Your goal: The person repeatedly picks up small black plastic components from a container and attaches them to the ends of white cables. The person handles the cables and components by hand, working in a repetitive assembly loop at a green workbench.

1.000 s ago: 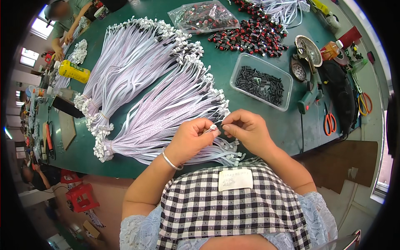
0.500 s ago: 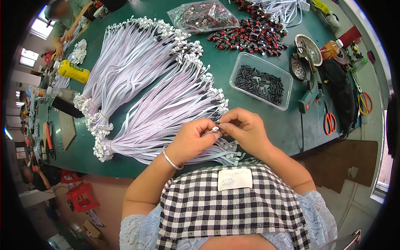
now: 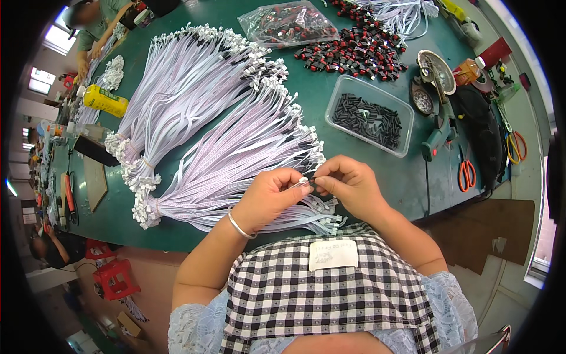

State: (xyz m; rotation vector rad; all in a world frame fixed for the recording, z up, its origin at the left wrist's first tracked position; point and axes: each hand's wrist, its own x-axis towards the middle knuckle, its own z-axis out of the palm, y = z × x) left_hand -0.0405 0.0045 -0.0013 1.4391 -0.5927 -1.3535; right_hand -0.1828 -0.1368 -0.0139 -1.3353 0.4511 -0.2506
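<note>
My left hand, with a bangle on the wrist, is closed in a pinch on a flat ribbon cable whose white connector shows at the fingertips. Close against it, my right hand pinches with thumb and forefinger. A small dark bit shows between the two hands, too small to make out. Below and beyond my hands a fanned bundle of white and pinkish ribbon cables lies on the green table. A second bundle of ribbon cables lies farther back.
A clear plastic box of short black sleeves stands beyond my right hand. Behind it lie red-and-black parts and a plastic bag. A green glue gun and orange-handled scissors lie right. Another person sits far left.
My right hand has shifted slightly right, and the fingertips of the two hands have drawn a little apart. The white connector is tipped up more. Both pinches stay closed.
</note>
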